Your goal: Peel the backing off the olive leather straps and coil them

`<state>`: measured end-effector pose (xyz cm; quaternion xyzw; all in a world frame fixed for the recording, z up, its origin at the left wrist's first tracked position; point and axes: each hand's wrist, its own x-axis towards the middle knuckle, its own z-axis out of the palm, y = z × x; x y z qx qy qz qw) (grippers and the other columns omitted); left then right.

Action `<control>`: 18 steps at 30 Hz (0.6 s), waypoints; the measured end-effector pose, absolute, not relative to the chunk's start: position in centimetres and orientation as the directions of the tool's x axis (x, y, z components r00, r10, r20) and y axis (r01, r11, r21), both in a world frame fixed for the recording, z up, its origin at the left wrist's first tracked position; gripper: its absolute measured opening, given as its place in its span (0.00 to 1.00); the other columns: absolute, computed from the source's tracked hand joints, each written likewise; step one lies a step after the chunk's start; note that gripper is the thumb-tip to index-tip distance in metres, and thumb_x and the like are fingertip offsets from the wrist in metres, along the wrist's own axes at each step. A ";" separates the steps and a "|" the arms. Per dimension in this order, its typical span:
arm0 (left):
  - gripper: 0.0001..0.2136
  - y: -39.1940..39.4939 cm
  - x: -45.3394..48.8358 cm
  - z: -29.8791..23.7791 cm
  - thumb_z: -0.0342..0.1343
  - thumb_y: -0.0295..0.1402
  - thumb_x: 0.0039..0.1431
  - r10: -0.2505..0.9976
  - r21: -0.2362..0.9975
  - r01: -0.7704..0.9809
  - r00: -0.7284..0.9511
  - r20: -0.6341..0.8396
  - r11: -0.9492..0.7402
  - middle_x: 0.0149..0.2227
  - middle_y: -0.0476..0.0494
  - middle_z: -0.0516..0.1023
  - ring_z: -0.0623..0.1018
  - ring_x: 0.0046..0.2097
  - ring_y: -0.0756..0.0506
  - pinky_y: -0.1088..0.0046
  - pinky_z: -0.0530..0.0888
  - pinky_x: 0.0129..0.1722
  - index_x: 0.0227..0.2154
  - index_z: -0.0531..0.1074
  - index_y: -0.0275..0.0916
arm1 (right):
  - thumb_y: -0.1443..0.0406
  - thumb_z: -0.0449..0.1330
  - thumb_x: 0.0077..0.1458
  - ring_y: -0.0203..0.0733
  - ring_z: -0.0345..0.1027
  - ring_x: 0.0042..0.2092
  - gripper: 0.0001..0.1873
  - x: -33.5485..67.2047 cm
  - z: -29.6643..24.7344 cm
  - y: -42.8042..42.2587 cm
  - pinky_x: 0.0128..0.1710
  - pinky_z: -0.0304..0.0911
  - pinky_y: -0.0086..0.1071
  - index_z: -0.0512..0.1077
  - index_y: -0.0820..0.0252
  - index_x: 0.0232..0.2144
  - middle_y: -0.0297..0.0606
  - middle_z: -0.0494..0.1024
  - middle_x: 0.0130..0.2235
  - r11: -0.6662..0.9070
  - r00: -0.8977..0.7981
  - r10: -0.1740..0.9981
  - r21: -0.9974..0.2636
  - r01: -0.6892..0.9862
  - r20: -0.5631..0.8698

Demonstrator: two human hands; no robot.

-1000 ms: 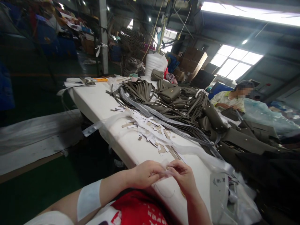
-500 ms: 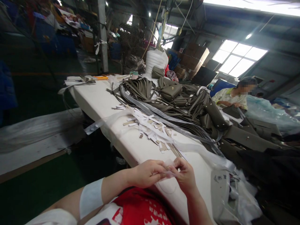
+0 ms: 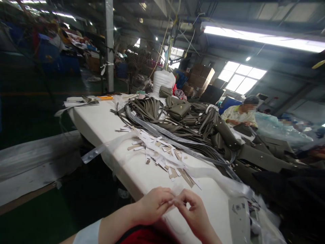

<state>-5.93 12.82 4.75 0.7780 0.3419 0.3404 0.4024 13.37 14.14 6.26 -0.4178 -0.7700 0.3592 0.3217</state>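
Observation:
My left hand (image 3: 156,206) and my right hand (image 3: 192,207) meet over the near edge of the white-covered table (image 3: 96,125). Both are closed in a pinch on a small piece of thin clear plastic film (image 3: 178,188), whose upper part shows faintly above the fingers. The fingertips nearly touch, so much of the film is hidden. Just beyond the hands lies a loose pile of white and grey-brown strips (image 3: 162,156). A long clear plastic strip (image 3: 203,172) runs past them toward the right.
Dark olive straps (image 3: 144,110) and small olive bags (image 3: 179,110) are heaped farther back. Larger olive pieces (image 3: 264,157) cover the right side, where a co-worker (image 3: 241,115) sits handling dark material. An orange-handled cutter (image 3: 105,98) rests at the far left, near a white roll (image 3: 164,81).
The camera view has tilted upward, so the table and hands sit lower in the picture. My fingertips have drawn closer together on the film, and less of it shows.

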 end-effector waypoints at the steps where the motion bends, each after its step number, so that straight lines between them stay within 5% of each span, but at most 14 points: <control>1: 0.14 12.8 -5.9 4.8 0.45 0.36 0.67 0.812 0.864 0.259 0.529 0.247 -0.431 0.38 0.43 0.77 0.76 0.40 0.46 0.73 0.70 0.45 0.38 0.76 0.38 | 0.61 0.62 0.56 0.35 0.61 0.26 0.15 13.2 6.0 14.3 0.27 0.56 0.28 0.68 0.59 0.20 0.32 0.70 0.22 0.390 -0.432 0.880 -0.817 0.424 0.196; 13: 0.12 14.2 -5.4 3.4 0.47 0.38 0.66 0.872 0.931 0.190 0.447 0.201 -0.311 0.43 0.44 0.77 0.74 0.46 0.46 0.73 0.69 0.50 0.41 0.74 0.42 | 0.68 0.63 0.42 0.32 0.55 0.23 0.14 11.6 4.0 17.6 0.23 0.50 0.26 0.60 0.58 0.16 0.27 0.64 0.19 0.273 -0.290 0.943 -0.881 0.386 0.165; 18: 0.20 15.9 -5.1 1.2 0.42 0.45 0.67 0.894 0.941 0.220 0.423 0.147 -0.259 0.31 0.46 0.76 0.74 0.35 0.47 0.75 0.70 0.38 0.29 0.72 0.38 | 0.67 0.70 0.35 0.30 0.54 0.23 0.18 11.3 4.4 19.7 0.22 0.48 0.25 0.62 0.59 0.15 0.25 0.64 0.19 0.211 -0.428 0.904 -0.874 0.438 0.003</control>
